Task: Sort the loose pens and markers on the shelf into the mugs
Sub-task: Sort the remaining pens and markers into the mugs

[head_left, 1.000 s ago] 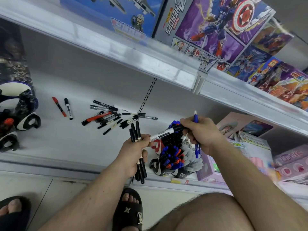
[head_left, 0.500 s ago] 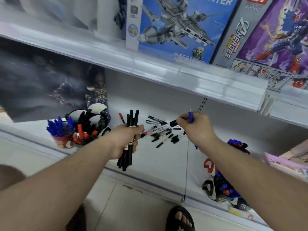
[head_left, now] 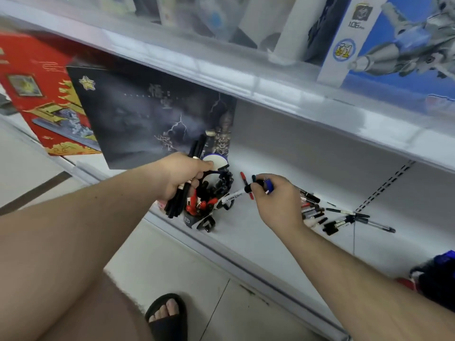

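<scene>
- left hand (head_left: pixel 183 174): fingers curled tight round a bundle of black pens (head_left: pixel 177 204); the pens stick out above the fist and hang well below it, the lower ends just left of the mugs.
- right hand (head_left: pixel 275 200): pinching a white marker (head_left: pixel 231 196) by its black-capped end, with a blue pen (head_left: pixel 268 185) tucked in the same grip; the marker's free end points away from the fingers toward the mugs and seems to touch the cluster, though contact cannot be told for sure.
- cluster of mugs (head_left: pixel 209 200): sits between the two hands, directly under the left fist, already crowded with red and black markers.
- loose pens (head_left: pixel 344 216): lie on the shelf (head_left: pixel 246 232) behind and to the right of the right wrist, unsorted; a red marker (head_left: pixel 246 184) lies just beyond the right fingertips.
- risk, judged: the marker is held at one end only, so it may pivot or slip as it meets the packed mug, and fall to the shelf or floor.
- risk, judged: two items share one pinch; releasing the marker may free the blue pen too, landing it in the wrong mug.
- risk, judged: the thick left bundle hangs near the mugs; a low swing could knock one over near the shelf edge.
- risk, judged: the full mug may not take another marker, pushing others out.
</scene>
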The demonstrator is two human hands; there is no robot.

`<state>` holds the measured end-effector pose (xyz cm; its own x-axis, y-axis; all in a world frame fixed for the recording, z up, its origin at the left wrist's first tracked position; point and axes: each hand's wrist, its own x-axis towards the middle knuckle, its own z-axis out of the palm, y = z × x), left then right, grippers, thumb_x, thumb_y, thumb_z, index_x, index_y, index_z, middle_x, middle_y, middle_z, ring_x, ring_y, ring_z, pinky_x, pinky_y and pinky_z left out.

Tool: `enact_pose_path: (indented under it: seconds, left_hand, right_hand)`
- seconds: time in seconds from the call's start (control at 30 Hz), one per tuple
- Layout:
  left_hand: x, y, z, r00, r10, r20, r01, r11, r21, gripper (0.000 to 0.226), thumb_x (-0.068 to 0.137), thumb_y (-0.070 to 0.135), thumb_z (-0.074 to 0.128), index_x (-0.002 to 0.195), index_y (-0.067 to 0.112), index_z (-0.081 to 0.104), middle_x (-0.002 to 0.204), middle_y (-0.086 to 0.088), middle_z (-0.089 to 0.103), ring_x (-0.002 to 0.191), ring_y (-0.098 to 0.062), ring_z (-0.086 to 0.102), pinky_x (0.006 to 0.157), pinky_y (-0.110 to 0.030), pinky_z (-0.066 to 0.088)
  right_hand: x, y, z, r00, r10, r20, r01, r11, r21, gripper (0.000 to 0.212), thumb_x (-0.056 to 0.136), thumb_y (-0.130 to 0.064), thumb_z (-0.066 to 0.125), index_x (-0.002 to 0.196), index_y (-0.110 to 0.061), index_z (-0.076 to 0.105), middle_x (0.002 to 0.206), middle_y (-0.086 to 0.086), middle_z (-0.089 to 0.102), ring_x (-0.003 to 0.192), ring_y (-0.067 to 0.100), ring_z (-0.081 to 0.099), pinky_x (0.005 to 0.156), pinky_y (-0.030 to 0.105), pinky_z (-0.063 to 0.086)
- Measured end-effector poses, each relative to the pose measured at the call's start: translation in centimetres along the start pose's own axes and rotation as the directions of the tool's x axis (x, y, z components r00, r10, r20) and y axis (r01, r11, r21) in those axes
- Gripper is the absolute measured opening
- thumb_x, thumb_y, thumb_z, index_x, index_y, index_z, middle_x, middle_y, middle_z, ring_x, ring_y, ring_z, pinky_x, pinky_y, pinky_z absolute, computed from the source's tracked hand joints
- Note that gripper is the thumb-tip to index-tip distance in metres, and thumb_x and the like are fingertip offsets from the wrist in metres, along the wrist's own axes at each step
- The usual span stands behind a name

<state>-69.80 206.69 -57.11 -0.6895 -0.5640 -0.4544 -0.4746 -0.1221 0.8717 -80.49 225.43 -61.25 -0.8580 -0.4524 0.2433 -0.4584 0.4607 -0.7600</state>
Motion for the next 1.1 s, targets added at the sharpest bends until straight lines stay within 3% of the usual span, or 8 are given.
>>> enact_pose_path:
  seconds: [0.2, 0.4, 0.57, 0.7, 0.8, 0.9, 0.97, 1.1]
  left_hand:
    - [1.5, -0.5, -2.7, 0.999, 0.014, 0.043, -0.014, 1.000, -0.001, 0.025, 0.090, 0.019, 0.069, 0.074, 0.015, 0.051, 0.058, 0.000, 0.044, 0.046, -0.013, 0.037, 0.048, -0.024, 0.032]
    - [2.5, -1.4, -4.4, 0.997, -0.011, 0.080, 0.006, 0.998, 0.060, 0.019, 0.089, 0.019, 0.070, 0.079, 0.014, 0.054, 0.059, -0.001, 0.045, 0.047, -0.013, 0.039, 0.048, -0.023, 0.034]
    - [3.3, -1.9, -6.5, 1.000, -0.018, 0.023, 0.018, 1.000, 0.002, 0.021, 0.088, 0.017, 0.070, 0.077, 0.014, 0.053, 0.060, -0.004, 0.044, 0.047, -0.015, 0.038, 0.049, -0.023, 0.032]
    - [3.4, -2.3, -7.2, 1.000, -0.012, 0.008, 0.012, 1.000, -0.015, 0.021, 0.087, 0.019, 0.072, 0.078, 0.014, 0.054, 0.060, -0.003, 0.045, 0.048, -0.016, 0.038, 0.051, -0.025, 0.033]
    - [3.0, -2.4, -7.1, 1.000, -0.004, -0.008, 0.004, 1.000, -0.017, 0.019, 0.088, 0.022, 0.072, 0.083, 0.012, 0.057, 0.059, -0.004, 0.045, 0.045, -0.015, 0.037, 0.048, -0.023, 0.033]
    - [2.2, -2.4, -6.8, 1.000, 0.028, 0.002, -0.028, 0.999, 0.015, 0.021, 0.088, 0.028, 0.073, 0.086, 0.011, 0.060, 0.065, -0.006, 0.054, 0.042, -0.013, 0.038, 0.042, -0.020, 0.034]
    - [1.8, -2.3, -6.5, 0.998, 0.044, 0.046, -0.046, 0.997, 0.059, 0.026, 0.087, 0.034, 0.073, 0.087, 0.010, 0.063, 0.070, -0.007, 0.062, 0.042, -0.013, 0.039, 0.042, -0.019, 0.034]
    - [1.3, -1.8, -5.5, 0.995, 0.056, 0.086, -0.069, 0.986, 0.150, 0.023, 0.086, 0.029, 0.074, 0.094, 0.008, 0.071, 0.066, -0.002, 0.069, 0.045, -0.014, 0.041, 0.046, -0.020, 0.037]
  right_hand:
    - [0.9, -1.9, 5.7, 0.995, -0.063, 0.080, 0.061, 0.998, 0.020, 0.012, 0.087, -0.012, 0.069, 0.096, -0.007, 0.075, 0.091, 0.009, 0.070, 0.090, 0.024, 0.061, 0.095, 0.023, 0.043]
    - [2.8, -1.7, 12.6, 0.956, -0.114, 0.269, 0.177, 0.958, -0.225, 0.020, 0.092, -0.027, 0.063, 0.106, -0.016, 0.073, 0.102, 0.005, 0.068, 0.093, 0.026, 0.062, 0.072, 0.033, 0.049]
    - [3.9, -1.9, 16.0, 0.874, 0.016, 0.485, 0.258, 0.832, -0.492, 0.015, 0.091, -0.029, 0.062, 0.094, -0.017, 0.070, 0.094, 0.006, 0.068, 0.092, 0.029, 0.065, 0.063, 0.030, 0.045]
    - [3.5, -1.4, 16.7, 0.868, 0.034, 0.495, 0.307, 0.746, -0.591, 0.019, 0.092, -0.032, 0.060, 0.097, -0.017, 0.070, 0.097, 0.006, 0.069, 0.091, 0.027, 0.066, 0.063, 0.029, 0.044]
    - [3.8, -2.6, 15.6, 0.879, 0.076, 0.471, 0.237, 0.787, -0.570, 0.025, 0.091, -0.037, 0.059, 0.098, -0.015, 0.068, 0.097, 0.006, 0.067, 0.088, 0.028, 0.065, 0.064, 0.031, 0.048]
    - [3.7, -4.6, 13.5, 0.857, 0.133, 0.498, 0.063, 0.932, -0.357, 0.010, 0.087, -0.022, 0.055, 0.084, -0.018, 0.063, 0.083, 0.004, 0.064, 0.080, 0.029, 0.063, 0.062, 0.032, 0.049]
    - [3.0, -6.0, 11.9, 0.837, 0.117, 0.534, 0.026, 0.967, -0.253, 0.012, 0.086, -0.015, 0.050, 0.081, -0.019, 0.059, 0.079, 0.004, 0.061, 0.078, 0.030, 0.060, 0.063, 0.033, 0.048]
    - [1.2, -8.0, 9.6, 0.788, 0.072, 0.612, 0.112, 0.960, -0.257, 0.031, 0.088, -0.009, 0.044, 0.114, -0.018, 0.061, 0.097, 0.009, 0.064, 0.088, 0.032, 0.062, 0.067, 0.035, 0.050]
